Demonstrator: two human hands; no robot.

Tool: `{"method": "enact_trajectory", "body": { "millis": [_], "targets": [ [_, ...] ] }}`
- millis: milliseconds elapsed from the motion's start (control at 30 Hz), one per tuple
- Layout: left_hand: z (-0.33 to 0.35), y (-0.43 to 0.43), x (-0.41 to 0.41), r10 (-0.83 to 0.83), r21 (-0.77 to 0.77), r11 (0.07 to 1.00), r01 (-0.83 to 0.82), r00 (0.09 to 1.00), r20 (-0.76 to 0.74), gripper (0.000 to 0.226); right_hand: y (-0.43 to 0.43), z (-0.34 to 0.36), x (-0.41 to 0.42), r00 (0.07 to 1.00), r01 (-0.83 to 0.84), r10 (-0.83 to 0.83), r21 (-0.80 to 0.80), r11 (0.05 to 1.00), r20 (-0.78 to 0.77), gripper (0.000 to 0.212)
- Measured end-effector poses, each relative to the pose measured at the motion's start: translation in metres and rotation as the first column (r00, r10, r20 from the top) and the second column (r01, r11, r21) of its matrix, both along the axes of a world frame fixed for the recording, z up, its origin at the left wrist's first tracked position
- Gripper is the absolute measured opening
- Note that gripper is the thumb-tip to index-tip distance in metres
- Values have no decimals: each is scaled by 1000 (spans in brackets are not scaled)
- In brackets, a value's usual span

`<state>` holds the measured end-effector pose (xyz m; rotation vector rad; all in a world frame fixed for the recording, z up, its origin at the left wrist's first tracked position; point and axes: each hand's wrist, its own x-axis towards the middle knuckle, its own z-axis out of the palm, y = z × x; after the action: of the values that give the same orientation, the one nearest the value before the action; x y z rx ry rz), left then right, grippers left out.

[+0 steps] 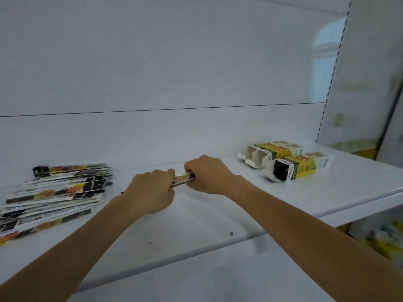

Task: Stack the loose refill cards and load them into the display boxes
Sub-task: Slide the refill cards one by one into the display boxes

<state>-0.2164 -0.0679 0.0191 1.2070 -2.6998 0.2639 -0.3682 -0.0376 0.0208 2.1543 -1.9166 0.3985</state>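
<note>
Now your left hand (152, 190) and right hand (206, 174) clamp a small refill-card stack (183, 179), squaring it; next slide it into the empty display box (272, 154).

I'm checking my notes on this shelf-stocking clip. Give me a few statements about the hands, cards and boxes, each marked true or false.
1. Both hands hold one small stack of cards between them. True: the left hand and right hand share a grip on the held stack.
2. The loose cards lie to the person's right. False: the loose cards lie on the left of the shelf.
3. Two display boxes lie on their sides. True: the far box and the near box.
4. Both boxes are full. False: the far box's open end shows bare compartments.
</note>
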Motion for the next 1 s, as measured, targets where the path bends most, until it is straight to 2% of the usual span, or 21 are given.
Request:
{"method": "enact_trajectory", "body": {
  "millis": [167, 267, 367, 433, 500, 600, 667, 800, 900, 1000],
  "targets": [
    [-3, 24, -87, -132, 15, 990, 139, 966, -223, 16, 17, 12, -75, 998, 63, -64, -40, 997, -18, 16],
    [-4, 36, -143, -138, 45, 986, 162, 934, -331, 28, 39, 30, -138, 1000, 14, -14, -18, 1000, -8, 21],
    [-5, 40, -188, -121, 5, 992, 129, 940, -319, 35, 60, 37, -207, 997, -62, 63, 31, 998, -52, 24],
    [-9, 38, -202, -55, 20, 998, 64, 951, -305, 36, 69, 33, -255, 992, -83, 84, -12, 996, 97, 22],
    [-16, 35, -206, 24, 72, 997, -3, 958, -286, 35, 74, 27, -304, 971, -26, 45, -82, 996, 233, 20],
    [-22, 36, -209, 106, 101, 991, -83, 961, -254, 34, 74, 14, -365, 963, 133, -97, -133, 982, 251, 23],
    [-22, 41, -216, 146, 124, 986, -114, 946, -288, 32, 73, 1, -390, 960, 172, -133, -148, 974, 247, 25],
    [-23, 52, -236, 181, 148, 979, -140, 931, -315, 29, 66, -25, -398, 940, 58, -34, -61, 996, 338, 33],
    [-23, 53, -244, 215, 143, 973, -179, 927, -306, 25, 55, -38, -401, 960, -17, 41, -88, 996, 278, 36],
    [-21, 51, -247, 248, 146, 966, -213, 921, -301, 23, 52, -42, -406, 994, -61, 75, -167, 984, 83, 21]
  ]
}}
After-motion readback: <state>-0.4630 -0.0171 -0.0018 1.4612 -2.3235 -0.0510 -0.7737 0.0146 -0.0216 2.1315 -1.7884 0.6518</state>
